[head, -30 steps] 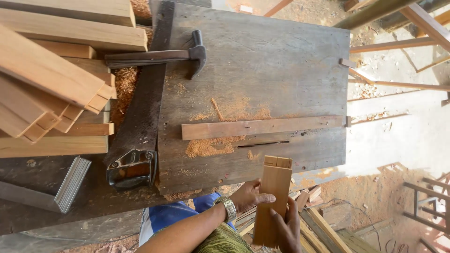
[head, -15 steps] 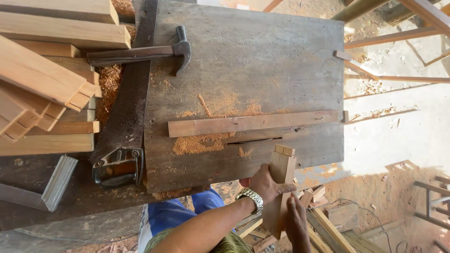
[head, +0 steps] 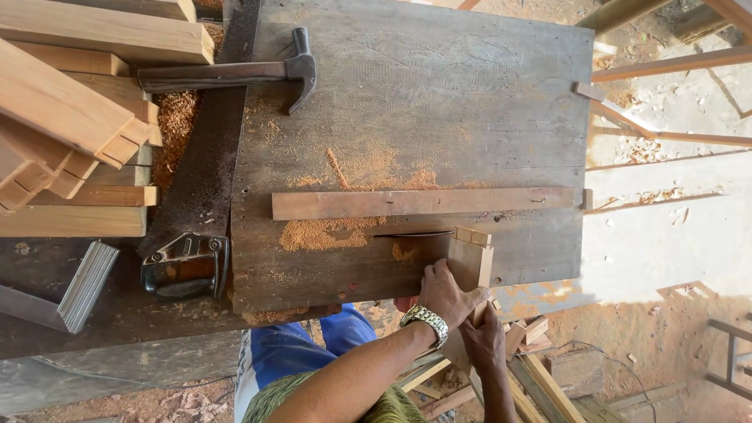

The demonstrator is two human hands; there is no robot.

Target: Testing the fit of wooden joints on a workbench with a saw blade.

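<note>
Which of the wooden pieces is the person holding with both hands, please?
The short notched block at the bench's near edge, gripped by left hand and right hand; the stacked pieces lie untouched.

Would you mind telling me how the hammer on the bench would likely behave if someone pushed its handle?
The hammer lies flat, so it probably slides or pivots rather than rolls. Its metal head looks heavy, so that end would likely lag. Sawdust nearby may ease sliding.

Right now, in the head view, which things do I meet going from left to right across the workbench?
Stack of pale cut wooden pieces → rusty handsaw with dark handle → dark metal claw hammer → long thin wooden strip → short notched wooden block held by both hands.
</note>
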